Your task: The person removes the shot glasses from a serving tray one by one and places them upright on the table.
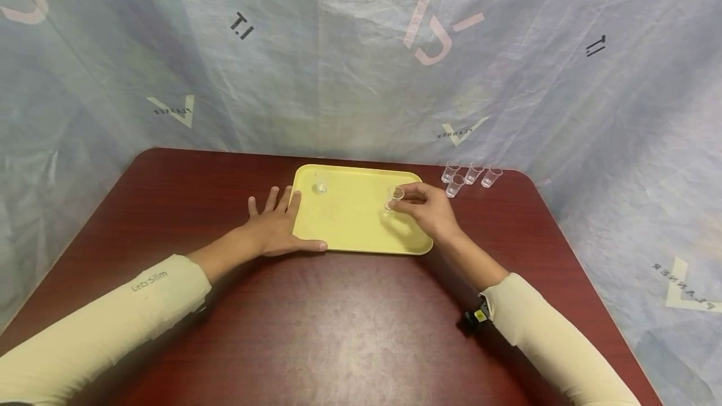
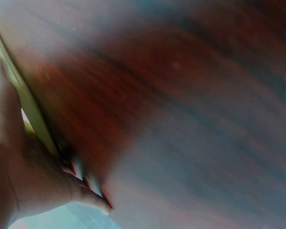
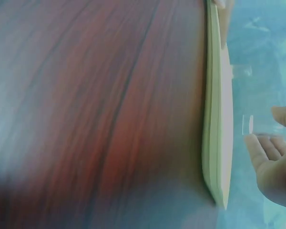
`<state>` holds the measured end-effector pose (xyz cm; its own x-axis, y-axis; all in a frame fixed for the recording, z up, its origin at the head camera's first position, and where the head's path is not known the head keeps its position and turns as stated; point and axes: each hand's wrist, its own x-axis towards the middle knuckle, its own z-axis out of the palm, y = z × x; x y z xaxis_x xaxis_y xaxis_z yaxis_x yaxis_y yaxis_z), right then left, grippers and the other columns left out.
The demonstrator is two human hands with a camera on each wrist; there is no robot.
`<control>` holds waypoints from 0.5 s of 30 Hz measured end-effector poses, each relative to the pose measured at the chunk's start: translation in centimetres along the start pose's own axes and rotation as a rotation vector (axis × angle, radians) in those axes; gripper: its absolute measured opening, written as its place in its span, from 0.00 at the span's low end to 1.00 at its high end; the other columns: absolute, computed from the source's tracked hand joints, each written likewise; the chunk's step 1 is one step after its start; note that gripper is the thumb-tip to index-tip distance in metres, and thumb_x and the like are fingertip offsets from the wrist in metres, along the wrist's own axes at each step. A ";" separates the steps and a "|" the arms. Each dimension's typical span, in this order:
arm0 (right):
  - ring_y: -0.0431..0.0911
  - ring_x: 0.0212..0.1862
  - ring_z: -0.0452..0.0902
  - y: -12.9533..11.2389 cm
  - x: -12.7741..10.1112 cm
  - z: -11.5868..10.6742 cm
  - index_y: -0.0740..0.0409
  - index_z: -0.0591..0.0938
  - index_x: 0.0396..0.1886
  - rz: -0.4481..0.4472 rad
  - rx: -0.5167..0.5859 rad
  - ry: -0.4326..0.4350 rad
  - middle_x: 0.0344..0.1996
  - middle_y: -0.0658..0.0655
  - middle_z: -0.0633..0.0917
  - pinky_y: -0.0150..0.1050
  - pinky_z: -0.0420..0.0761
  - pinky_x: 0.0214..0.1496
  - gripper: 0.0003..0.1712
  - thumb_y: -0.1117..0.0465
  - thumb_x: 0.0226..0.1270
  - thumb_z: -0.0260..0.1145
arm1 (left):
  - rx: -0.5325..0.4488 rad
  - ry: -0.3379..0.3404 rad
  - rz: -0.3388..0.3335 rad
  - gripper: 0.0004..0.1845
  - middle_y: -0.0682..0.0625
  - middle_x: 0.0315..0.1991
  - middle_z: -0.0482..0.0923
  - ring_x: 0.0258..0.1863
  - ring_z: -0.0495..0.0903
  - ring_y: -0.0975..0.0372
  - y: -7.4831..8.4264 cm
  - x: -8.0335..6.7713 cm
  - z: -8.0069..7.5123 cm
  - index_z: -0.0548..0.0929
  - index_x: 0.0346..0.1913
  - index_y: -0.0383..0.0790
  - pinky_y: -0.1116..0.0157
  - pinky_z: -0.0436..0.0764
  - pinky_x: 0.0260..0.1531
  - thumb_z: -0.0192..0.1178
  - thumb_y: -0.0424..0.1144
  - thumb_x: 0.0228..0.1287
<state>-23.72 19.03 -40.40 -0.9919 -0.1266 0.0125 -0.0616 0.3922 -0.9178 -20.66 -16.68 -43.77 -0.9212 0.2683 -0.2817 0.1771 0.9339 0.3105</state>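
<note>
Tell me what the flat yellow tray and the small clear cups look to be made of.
The yellow tray: probably matte moulded plastic, with an even colour and a thin rounded rim. The small clear cup pinched by the right hand: see-through, thin-walled, likely disposable plastic, though glass can't be excluded.

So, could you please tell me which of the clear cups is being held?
The cup over the tray's right side, pinched by the right hand; the others stand untouched.

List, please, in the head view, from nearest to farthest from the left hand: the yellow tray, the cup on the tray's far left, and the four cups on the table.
1. Yellow tray, touching the left hand.
2. Cup on tray, far-left corner.
3. Four cups, on the table beyond the tray's right.
</note>
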 end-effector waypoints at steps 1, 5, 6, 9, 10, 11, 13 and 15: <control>0.35 0.49 0.91 0.2 -0.1 -0.5 0.62 0.91 0.61 0.001 0.006 0.009 0.56 0.64 0.95 0.28 0.88 0.54 0.23 0.61 0.69 0.84 | 0.000 0.001 -0.001 0.84 0.40 0.95 0.26 0.94 0.26 0.36 0.0 0.0 0.0 0.36 0.95 0.41 0.19 0.28 0.81 0.56 0.96 0.52; 0.32 0.47 0.91 1.0 -0.2 -2.4 0.67 0.90 0.61 0.005 0.031 0.040 0.56 0.65 0.95 0.28 0.89 0.55 0.23 0.63 0.70 0.83 | 0.006 0.000 -0.004 0.84 0.39 0.95 0.26 0.94 0.26 0.36 0.2 0.2 0.0 0.36 0.95 0.42 0.19 0.28 0.81 0.56 0.96 0.52; 0.32 0.46 0.91 1.2 -0.3 -2.9 0.67 0.90 0.62 0.006 0.036 0.051 0.56 0.65 0.95 0.28 0.89 0.55 0.24 0.63 0.70 0.83 | 0.007 0.000 -0.004 0.84 0.39 0.95 0.26 0.94 0.26 0.36 0.2 0.2 0.0 0.36 0.95 0.42 0.19 0.28 0.81 0.56 0.96 0.52; 0.31 0.48 0.91 1.8 -0.5 -4.2 0.67 0.90 0.63 0.018 0.030 0.075 0.57 0.65 0.94 0.27 0.88 0.55 0.25 0.61 0.71 0.83 | 0.007 0.000 0.000 0.84 0.38 0.95 0.26 0.94 0.26 0.36 0.2 0.3 0.0 0.36 0.95 0.42 0.19 0.28 0.81 0.56 0.96 0.52; 0.31 0.48 0.91 1.9 -0.5 -4.6 0.66 0.90 0.64 0.023 0.024 0.080 0.58 0.64 0.94 0.27 0.88 0.56 0.25 0.59 0.71 0.83 | 0.007 0.000 -0.001 0.84 0.39 0.95 0.26 0.94 0.26 0.36 0.2 0.3 0.0 0.36 0.95 0.42 0.18 0.28 0.81 0.56 0.96 0.52; 0.31 0.49 0.91 2.1 -0.6 -5.0 0.65 0.90 0.64 0.030 0.025 0.085 0.59 0.63 0.94 0.27 0.87 0.56 0.26 0.59 0.71 0.83 | 0.004 0.001 -0.001 0.84 0.39 0.95 0.26 0.94 0.26 0.36 0.2 0.2 0.0 0.36 0.95 0.41 0.18 0.28 0.81 0.56 0.96 0.52; 0.31 0.50 0.90 2.4 -0.7 -5.8 0.63 0.90 0.65 0.040 0.020 0.098 0.59 0.59 0.95 0.26 0.86 0.56 0.27 0.57 0.71 0.83 | 0.002 -0.001 -0.004 0.84 0.39 0.95 0.25 0.94 0.25 0.36 0.2 0.2 0.0 0.36 0.95 0.41 0.19 0.28 0.81 0.57 0.96 0.52; 0.30 0.50 0.90 2.7 -0.9 -6.6 0.62 0.90 0.65 0.049 0.020 0.112 0.57 0.54 0.96 0.26 0.86 0.55 0.27 0.56 0.71 0.84 | 0.002 -0.001 -0.006 0.85 0.40 0.95 0.25 0.94 0.25 0.37 0.2 0.2 0.0 0.36 0.95 0.41 0.19 0.28 0.81 0.57 0.96 0.52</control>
<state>-23.73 26.18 -40.24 -0.9999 -0.0045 0.0109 -0.0118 0.3770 -0.9261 -20.76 -16.47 -43.78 -0.9219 0.2629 -0.2845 0.1722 0.9360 0.3069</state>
